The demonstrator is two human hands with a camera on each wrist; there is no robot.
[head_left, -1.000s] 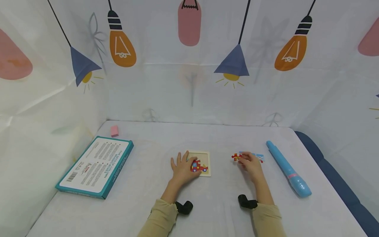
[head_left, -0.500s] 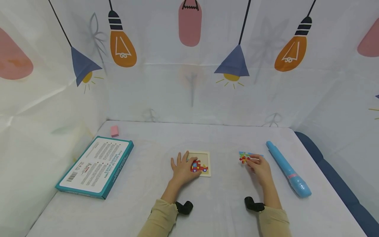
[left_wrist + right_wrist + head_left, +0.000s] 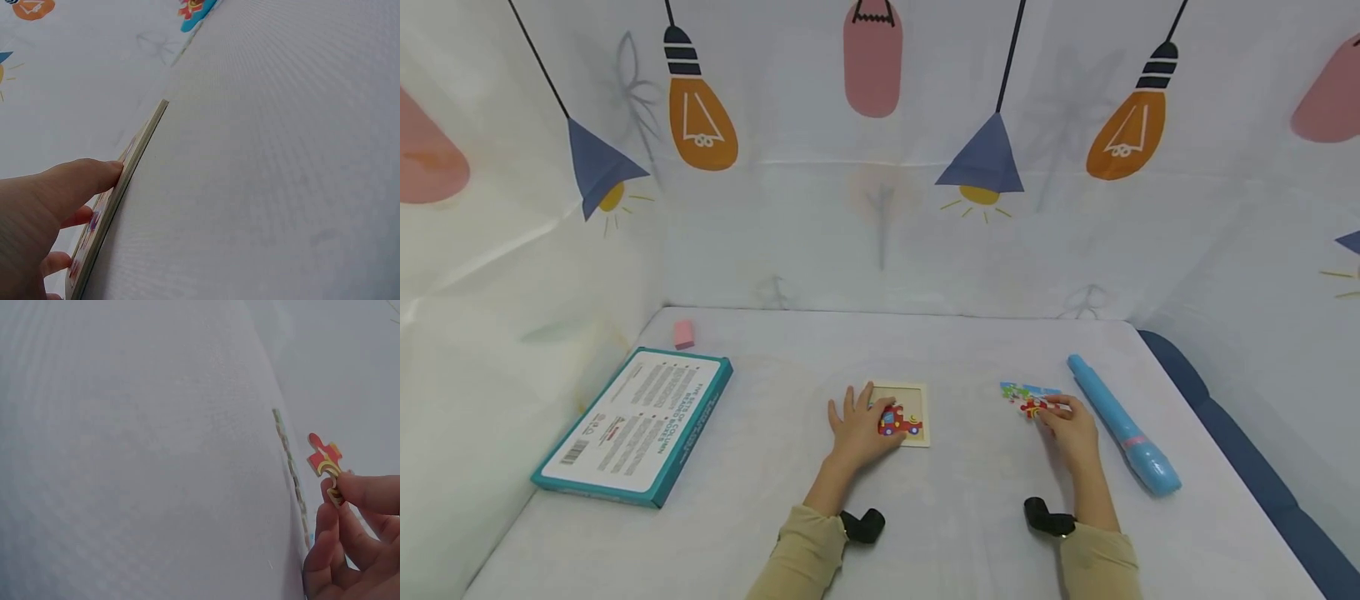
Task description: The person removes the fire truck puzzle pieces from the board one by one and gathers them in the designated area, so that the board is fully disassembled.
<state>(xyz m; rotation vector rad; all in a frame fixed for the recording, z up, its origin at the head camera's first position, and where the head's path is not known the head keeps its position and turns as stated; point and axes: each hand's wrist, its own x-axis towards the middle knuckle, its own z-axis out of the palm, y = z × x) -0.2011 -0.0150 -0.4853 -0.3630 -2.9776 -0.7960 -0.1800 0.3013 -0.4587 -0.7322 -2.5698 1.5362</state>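
A small wooden jigsaw tray (image 3: 927,421) lies flat at mid-table, with a red truck picture (image 3: 895,422) partly assembled inside. My left hand (image 3: 853,433) rests over its left side, fingers spread. In the left wrist view the thumb (image 3: 94,175) presses on the tray's face near one edge. My right hand (image 3: 1073,429) pinches a red and yellow jigsaw piece (image 3: 325,456) between thumb and fingers, raised above the table. Just beyond that hand lies a group of blue and green jigsaw pieces (image 3: 1018,389), partly covered by the held piece and fingers.
On the left lies a teal-edged flat box (image 3: 632,421), with a pink block (image 3: 683,334) behind it. A light blue tube-shaped object (image 3: 1120,421) lies right of my right hand. White printed cloth (image 3: 820,233) walls the back and sides. A dark blue seat (image 3: 1232,442) stands beyond the right edge.
My right hand has moved right and slightly nearer, carrying the red piece across the blue and green pieces, whose left part now shows. My left hand stays on the tray.
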